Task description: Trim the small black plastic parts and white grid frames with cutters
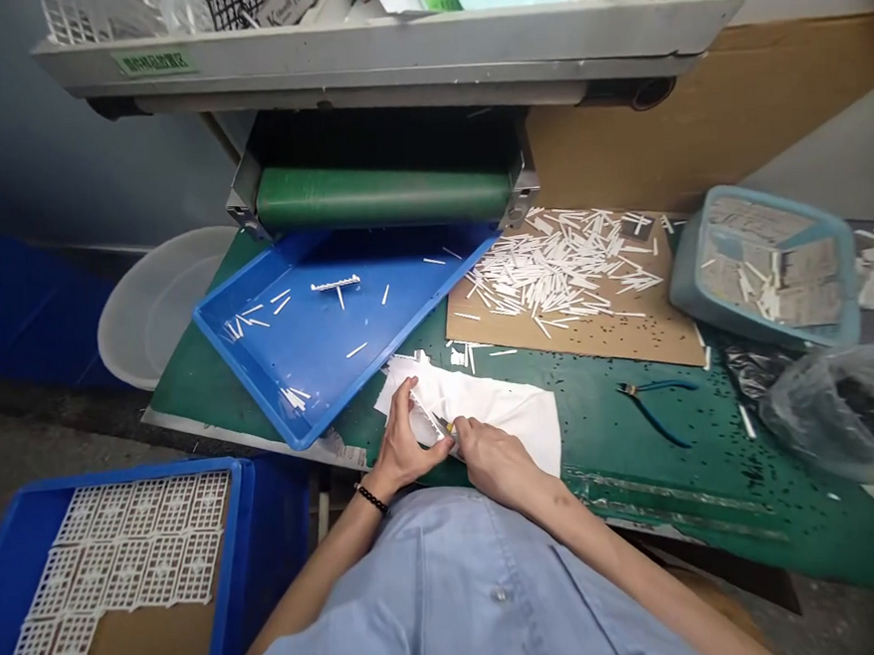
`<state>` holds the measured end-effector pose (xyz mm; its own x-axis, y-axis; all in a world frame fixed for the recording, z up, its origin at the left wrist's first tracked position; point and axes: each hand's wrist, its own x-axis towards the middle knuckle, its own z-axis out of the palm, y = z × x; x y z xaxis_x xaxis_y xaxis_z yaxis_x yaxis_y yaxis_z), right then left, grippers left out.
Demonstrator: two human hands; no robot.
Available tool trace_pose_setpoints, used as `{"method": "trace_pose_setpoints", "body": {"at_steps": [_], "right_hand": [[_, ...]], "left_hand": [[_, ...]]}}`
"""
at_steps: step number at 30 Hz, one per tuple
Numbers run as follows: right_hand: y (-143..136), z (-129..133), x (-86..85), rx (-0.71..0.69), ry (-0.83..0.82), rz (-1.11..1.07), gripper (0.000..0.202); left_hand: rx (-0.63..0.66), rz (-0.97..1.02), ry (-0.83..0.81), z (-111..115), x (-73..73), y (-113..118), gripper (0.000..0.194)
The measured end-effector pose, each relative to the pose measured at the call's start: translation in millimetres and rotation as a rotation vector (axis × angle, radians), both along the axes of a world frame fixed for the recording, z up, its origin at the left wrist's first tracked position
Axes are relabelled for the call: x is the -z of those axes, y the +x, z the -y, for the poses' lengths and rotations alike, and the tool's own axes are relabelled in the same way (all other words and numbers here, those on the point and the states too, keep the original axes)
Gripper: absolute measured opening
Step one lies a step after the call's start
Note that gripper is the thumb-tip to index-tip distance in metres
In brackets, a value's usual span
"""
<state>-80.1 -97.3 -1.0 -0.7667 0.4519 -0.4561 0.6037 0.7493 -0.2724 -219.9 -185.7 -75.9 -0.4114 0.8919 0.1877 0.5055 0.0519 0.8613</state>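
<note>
My left hand [402,448] is closed around a white plastic grid piece [426,411], seen edge-on between thumb and fingers. My right hand [497,460] grips a small knife [444,426] with a bit of yellow showing; most of its handle is hidden in the fist. Its blade is against or very close to the lower end of the grid piece. Both hands are over a folded white cloth [525,413] at the table's front edge. Another white piece [335,284] lies in a blue tray [378,342] among a few loose white sticks.
A heap of white sticks [559,264] covers a cardboard sheet [473,310]. Blue-handled cutters [659,412] lie at right, near a light blue bin [684,270] and a plastic bag [809,411]. White grids [129,569] fill part of a blue crate [242,541] at lower left. A green conveyor roller [383,192] stands behind.
</note>
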Motion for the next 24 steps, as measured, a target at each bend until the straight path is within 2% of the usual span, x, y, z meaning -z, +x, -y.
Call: {"method": "trace_pose_setpoints", "body": {"at_steps": [15, 20, 24], "right_hand": [[-20, -8, -7.1, -0.056, -0.001, 0.117, 0.027], [-22, -8, 2.7, -0.103, 0.046, 0.065, 0.028], [-19, -11, 13.3, -0.085, 0.029, 0.043, 0.024]], "left_hand": [[0.009, 0.078, -0.022, 1, -0.2, -4, 0.094], [0.023, 0.110, -0.043, 1, 2.2, -8, 0.094], [0.035, 0.142, -0.060, 0, 5.7, -10, 0.100]]}}
